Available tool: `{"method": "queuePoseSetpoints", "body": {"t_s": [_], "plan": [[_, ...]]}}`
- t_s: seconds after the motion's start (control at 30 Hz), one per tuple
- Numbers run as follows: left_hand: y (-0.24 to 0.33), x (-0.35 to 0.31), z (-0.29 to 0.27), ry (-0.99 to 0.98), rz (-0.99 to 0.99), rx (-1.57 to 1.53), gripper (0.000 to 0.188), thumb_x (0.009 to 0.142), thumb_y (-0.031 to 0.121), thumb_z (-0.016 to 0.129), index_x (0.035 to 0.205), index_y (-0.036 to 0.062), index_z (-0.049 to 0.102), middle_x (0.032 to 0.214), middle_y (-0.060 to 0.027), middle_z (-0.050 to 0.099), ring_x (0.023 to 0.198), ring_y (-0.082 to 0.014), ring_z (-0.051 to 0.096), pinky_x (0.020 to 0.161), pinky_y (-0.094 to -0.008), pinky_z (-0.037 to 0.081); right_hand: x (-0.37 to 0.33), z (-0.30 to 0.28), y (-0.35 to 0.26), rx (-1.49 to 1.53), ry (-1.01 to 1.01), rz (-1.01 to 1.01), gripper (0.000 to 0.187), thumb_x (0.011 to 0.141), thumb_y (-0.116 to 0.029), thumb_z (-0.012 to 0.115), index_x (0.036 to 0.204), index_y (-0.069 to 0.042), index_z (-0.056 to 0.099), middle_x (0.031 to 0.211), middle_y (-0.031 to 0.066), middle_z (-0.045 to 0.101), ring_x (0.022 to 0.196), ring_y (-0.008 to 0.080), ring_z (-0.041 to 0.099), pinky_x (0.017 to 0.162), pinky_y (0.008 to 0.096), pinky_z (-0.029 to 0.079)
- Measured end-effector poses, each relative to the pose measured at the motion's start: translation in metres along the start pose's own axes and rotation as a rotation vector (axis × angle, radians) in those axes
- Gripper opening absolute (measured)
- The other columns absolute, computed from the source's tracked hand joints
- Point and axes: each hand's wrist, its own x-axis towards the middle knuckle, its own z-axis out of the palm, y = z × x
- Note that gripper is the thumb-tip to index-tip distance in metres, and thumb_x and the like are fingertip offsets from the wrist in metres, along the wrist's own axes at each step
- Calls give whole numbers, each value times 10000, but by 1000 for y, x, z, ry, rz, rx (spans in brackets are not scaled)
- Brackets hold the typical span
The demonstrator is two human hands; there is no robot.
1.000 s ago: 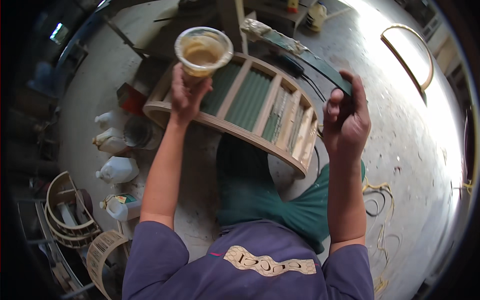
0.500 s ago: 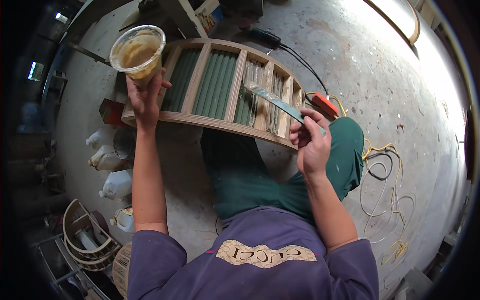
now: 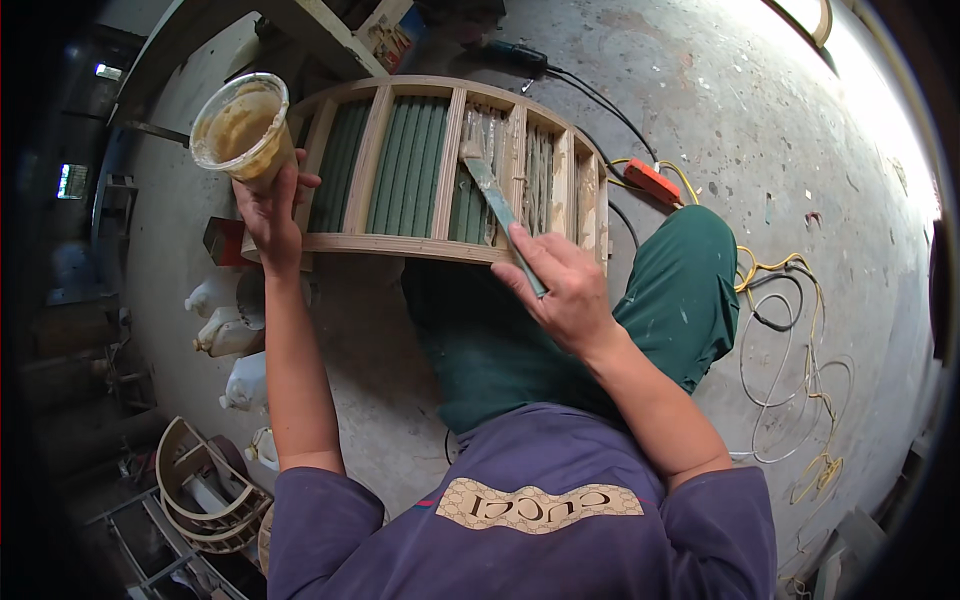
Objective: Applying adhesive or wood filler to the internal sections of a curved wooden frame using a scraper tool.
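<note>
My left hand (image 3: 272, 215) is closed around a clear plastic cup (image 3: 243, 140), smeared inside with tan paste and tilted a little, left of a curved wooden frame (image 3: 375, 245). Wooden crosspieces divide the frame, and green ribbed strips (image 3: 405, 165) line its bays. In my right hand (image 3: 570, 290) is a flat green stick (image 3: 497, 205), pinched between thumb and fingers. Its pale, paste-smeared tip is over the bay right of the middle, near a crosspiece; whether it touches is unclear. Grey-tan paste (image 3: 538, 170) streaks the bays on the right.
A corded power tool (image 3: 515, 52) lies on the concrete floor beyond the frame. An orange power strip (image 3: 652, 182) and tangled cables (image 3: 790, 300) are to the right. Several white jugs (image 3: 245, 380) stand at left, with curved wooden pieces (image 3: 205, 500) below.
My right hand has moved left and nearer to me, turning the stick steeper, with its tip shifted left. The left hand and cup appear slightly lower and further left as the view shifted.
</note>
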Motion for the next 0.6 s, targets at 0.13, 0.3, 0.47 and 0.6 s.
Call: {"method": "queuePoseSetpoints", "body": {"t_s": [0.13, 0.3, 0.47, 0.6], "plan": [[1, 0, 1, -3, -2, -1, 425, 1013, 196, 654, 1363, 49, 461, 1135, -98, 711, 786, -130, 707, 667, -230, 451, -16, -17, -24, -178, -155, -98, 455, 872, -195, 815, 1262, -4, 679, 787, 91, 621, 658, 239, 599, 595, 370, 510], [4, 0, 3, 6, 9, -10, 422, 1014, 200, 653, 1362, 50, 466, 1138, -96, 707, 780, -131, 699, 670, -235, 449, 9, -48, -31, -130, -114, -153, 385, 875, -142, 796, 1224, -15, 697, 723, 79, 560, 620, 218, 581, 548, 363, 477], [2, 1, 2, -1, -8, -17, 423, 1013, 208, 658, 1358, 51, 472, 1130, -91, 712, 781, -128, 700, 671, -233, 445, 49, -25, -8, -284, -122, -189, 253, 963, -217, 696, 1135, -32, 705, 745, 89, 553, 651, 255, 610, 589, 386, 499], [2, -1, 2, 4, -3, -22, 422, 1012, 215, 660, 1355, 53, 476, 1128, -84, 715, 785, -123, 702, 667, -231, 442, 19, -18, -22, -326, -239, -248, 331, 934, -186, 725, 1208, -9, 670, 752, 69, 524, 643, 228, 578, 577, 369, 484]]}}
